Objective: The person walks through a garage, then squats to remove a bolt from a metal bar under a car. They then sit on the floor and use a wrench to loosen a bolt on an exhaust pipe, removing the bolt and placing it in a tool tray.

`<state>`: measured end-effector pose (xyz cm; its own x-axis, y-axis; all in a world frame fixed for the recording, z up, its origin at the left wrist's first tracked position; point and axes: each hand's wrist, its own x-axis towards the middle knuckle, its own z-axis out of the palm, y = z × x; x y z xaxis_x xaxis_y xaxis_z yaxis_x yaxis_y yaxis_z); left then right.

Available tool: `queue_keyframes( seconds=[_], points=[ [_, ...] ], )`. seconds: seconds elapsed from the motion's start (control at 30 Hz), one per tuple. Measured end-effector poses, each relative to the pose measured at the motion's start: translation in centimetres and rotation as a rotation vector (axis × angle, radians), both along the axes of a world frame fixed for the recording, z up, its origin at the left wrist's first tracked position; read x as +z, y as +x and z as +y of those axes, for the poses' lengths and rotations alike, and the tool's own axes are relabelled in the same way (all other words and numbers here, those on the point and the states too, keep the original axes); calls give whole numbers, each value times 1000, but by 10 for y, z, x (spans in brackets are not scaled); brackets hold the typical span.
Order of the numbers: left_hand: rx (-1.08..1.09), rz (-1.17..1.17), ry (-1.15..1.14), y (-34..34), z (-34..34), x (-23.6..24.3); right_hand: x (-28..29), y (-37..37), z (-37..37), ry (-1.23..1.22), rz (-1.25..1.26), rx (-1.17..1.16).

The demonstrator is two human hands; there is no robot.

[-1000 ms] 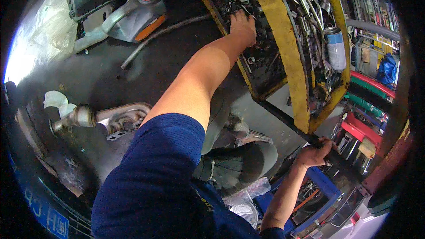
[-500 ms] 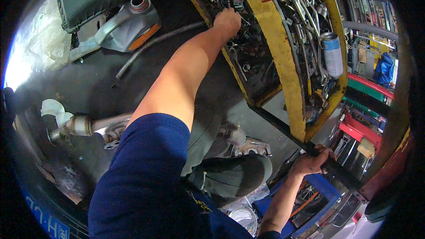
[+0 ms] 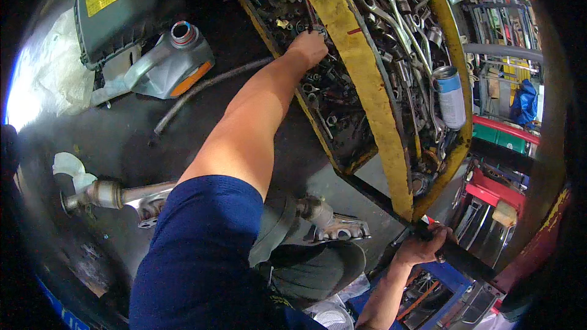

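Note:
My left hand (image 3: 309,47) reaches into the left compartment of a yellow metal tool rack (image 3: 342,18). Its fingers curl down among loose wrenches, sockets and small greasy parts; whatever they grip is hidden beneath them. Lower right, my right hand (image 3: 423,247) is closed round a black bar (image 3: 468,259) below the rack's near end. In the right compartment lie several combination wrenches (image 3: 391,15) and sockets, with a blue-and-white spray can (image 3: 449,98) standing at the edge.
A grey oil jug (image 3: 174,64) and a black plastic housing (image 3: 116,6) are at upper left, near a thin hose (image 3: 208,91). Exhaust parts (image 3: 110,194) lie on the floor at left, another exhaust piece (image 3: 336,226) beside my knee. Red and blue metal frames stand at right.
The view has shifted, so the rack and floor items sit lower in the picture. My left hand stays among the loose parts, and my right hand remains on the black bar.

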<state>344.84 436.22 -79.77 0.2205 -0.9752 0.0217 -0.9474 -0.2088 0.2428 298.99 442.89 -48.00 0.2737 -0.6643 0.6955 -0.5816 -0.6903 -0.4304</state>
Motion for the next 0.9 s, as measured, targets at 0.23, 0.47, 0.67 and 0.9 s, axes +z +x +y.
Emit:
queue_keyframes(
  seconds=[0.23, 0.47, 0.67, 0.9],
  points=[
    [174, 236, -115, -7, 5, -13, 6, 12, 3, 304, -347, 62],
    [368, 1470, -461, -20, 87, 80, 10, 45, 9, 128, -313, -38],
    [266, 2376, -594, -21, 180, 106, 8, 35, 12, 252, -537, -174],
    [86, 2540, -622, -17, 242, 102, 10, 22, 9, 235, -380, -96]
  ],
)
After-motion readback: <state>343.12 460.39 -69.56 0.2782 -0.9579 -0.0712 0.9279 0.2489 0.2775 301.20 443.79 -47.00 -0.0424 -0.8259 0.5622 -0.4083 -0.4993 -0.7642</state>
